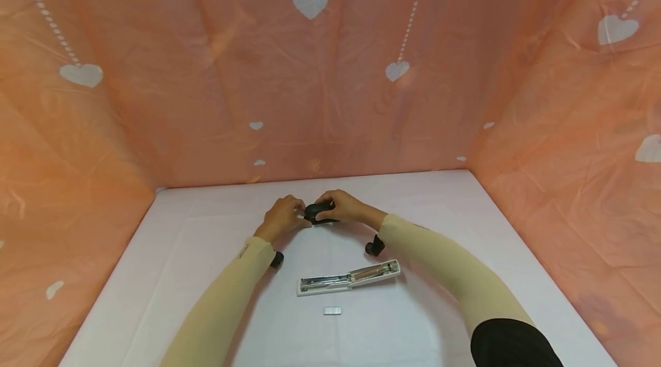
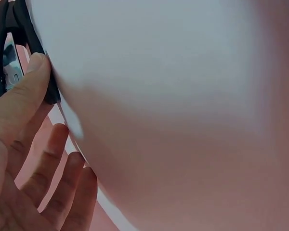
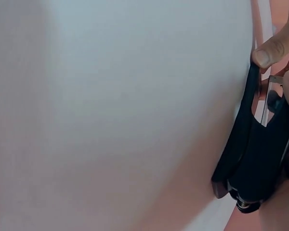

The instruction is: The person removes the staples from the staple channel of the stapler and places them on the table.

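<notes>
Both hands hold a black stapler (image 1: 312, 211) just above or on the far part of the white table; contact with the cloth cannot be told. At its left end my left hand (image 1: 283, 219) pinches the tip of the base, the thumb showing on its side in the left wrist view. My right hand (image 1: 345, 206) grips the stapler's upper body from the right. In the right wrist view the stapler (image 3: 255, 149) has a gap between base and top arm, with a metal part visible inside. The right hand's fingers are partly hidden.
Nearer the front lies a long white object (image 1: 324, 289) with metal parts in its channel, like a stapler folded open. A small silver strip (image 1: 332, 311), apparently staples, lies before it. An orange curtain with white hearts (image 1: 310, 97) bounds the white table (image 1: 206, 298).
</notes>
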The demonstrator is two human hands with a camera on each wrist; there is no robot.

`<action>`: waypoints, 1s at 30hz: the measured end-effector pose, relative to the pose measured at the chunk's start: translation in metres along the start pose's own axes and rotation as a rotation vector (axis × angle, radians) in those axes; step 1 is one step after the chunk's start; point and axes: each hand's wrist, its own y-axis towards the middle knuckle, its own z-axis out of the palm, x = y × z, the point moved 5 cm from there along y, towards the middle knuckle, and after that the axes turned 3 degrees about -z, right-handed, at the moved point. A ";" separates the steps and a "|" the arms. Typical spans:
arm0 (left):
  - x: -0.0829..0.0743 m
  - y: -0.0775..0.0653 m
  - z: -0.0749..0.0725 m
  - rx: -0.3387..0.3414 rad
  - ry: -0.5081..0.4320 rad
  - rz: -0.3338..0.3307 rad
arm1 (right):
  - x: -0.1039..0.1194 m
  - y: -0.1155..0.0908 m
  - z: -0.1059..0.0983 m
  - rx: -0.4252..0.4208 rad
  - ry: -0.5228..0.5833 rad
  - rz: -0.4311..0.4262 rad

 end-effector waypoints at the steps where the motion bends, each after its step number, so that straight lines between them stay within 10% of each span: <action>1: 0.000 0.000 0.000 0.001 0.004 -0.002 | 0.000 0.000 0.000 -0.001 0.001 0.002; 30: -0.002 -0.002 0.002 0.011 0.013 -0.001 | -0.010 -0.010 -0.009 -0.088 0.192 0.015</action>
